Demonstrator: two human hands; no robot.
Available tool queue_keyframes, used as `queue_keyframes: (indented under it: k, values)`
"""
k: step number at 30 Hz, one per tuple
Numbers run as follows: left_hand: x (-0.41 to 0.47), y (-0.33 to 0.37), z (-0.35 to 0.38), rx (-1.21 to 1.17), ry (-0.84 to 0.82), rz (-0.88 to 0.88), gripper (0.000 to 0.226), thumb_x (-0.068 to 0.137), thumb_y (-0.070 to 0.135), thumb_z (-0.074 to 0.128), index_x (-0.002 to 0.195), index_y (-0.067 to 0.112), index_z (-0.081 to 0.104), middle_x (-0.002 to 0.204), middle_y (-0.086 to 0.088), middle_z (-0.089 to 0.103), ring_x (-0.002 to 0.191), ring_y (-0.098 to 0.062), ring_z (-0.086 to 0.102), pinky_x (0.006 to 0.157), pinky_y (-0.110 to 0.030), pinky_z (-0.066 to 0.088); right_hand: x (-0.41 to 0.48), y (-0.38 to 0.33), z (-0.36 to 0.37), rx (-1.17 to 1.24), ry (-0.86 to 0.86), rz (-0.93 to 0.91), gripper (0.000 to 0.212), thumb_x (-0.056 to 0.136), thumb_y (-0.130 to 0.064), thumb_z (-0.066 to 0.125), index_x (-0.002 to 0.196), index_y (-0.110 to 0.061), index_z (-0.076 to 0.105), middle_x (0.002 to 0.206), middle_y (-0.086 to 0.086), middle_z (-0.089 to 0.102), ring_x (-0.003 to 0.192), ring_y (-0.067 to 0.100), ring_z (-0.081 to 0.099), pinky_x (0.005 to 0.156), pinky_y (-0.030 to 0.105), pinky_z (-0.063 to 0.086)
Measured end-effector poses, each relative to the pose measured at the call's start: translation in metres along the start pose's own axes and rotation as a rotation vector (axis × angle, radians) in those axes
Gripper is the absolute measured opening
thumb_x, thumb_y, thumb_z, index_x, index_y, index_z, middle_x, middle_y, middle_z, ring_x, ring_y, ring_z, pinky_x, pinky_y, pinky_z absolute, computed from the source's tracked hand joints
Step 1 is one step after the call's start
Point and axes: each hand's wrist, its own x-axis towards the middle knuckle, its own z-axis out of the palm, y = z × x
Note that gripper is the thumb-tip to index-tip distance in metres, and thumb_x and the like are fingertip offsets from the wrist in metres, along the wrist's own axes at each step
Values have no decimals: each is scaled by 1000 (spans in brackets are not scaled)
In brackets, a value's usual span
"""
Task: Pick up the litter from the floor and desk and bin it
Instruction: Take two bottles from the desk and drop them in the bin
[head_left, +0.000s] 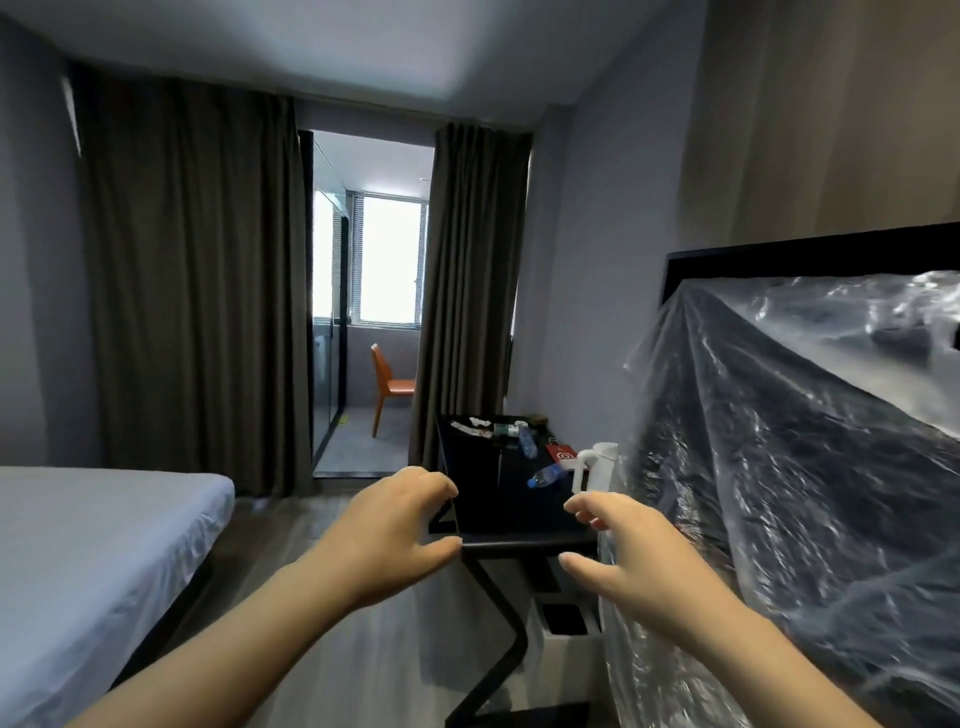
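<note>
Litter lies along the desk; empty hands flank its near edge.

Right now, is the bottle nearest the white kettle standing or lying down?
Lying down: the bottle rests on its side on the desk, blue cap end nearer the camera.

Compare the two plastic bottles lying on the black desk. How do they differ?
The nearer bottle lies beside the white kettle; the farther bottle lies further back on the desk, beside the red card. The nearer bottle lies slantwise, its blue cap pointing toward the viewer; the farther bottle runs more along the desk's length, its cap too small to make out. Both are clear plastic and lie on their sides.
</note>
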Motion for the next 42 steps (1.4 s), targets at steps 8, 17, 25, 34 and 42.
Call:
queue_keyframes:
  k: [8,17,25,34,42]
  values:
    - [75,-128,26,-26,-44,-57,47,83,48,62,126,31,52,120,16,53,108,-1,51,90,-17,44,130,-4,77,28,-41,14,50,84,-49,62,131,-38,47,124,-22,52,108,-7,45,91,12,37]
    - [166,-249,76,-11,-73,-75,46,81,52,60,124,36,51,118,20,51,105,3,50,80,-8,37,275,19,174,107,-72,18,50,83,-50,63,130,-40,47,121,-23,52,105,-8,46,83,12,38]
    - [290,-346,114,31,-76,-89,47,79,52,61,123,38,52,117,22,53,104,2,52,82,-11,41,416,60,235,162,-54,55,50,82,-51,63,129,-39,49,122,-22,53,110,-6,48,88,15,42]
    - [396,-441,173,-28,-166,-71,47,82,50,62,125,34,51,119,19,51,106,3,51,84,-10,40,529,103,300,167,-111,141,51,82,-53,62,129,-40,48,122,-23,52,110,-6,49,84,13,42]
    - [513,-533,229,-72,-246,26,43,83,45,63,123,31,52,118,13,52,107,-4,54,88,-21,47,640,139,361,157,-84,279,51,82,-51,62,129,-39,48,125,-21,52,113,-4,49,85,16,41]
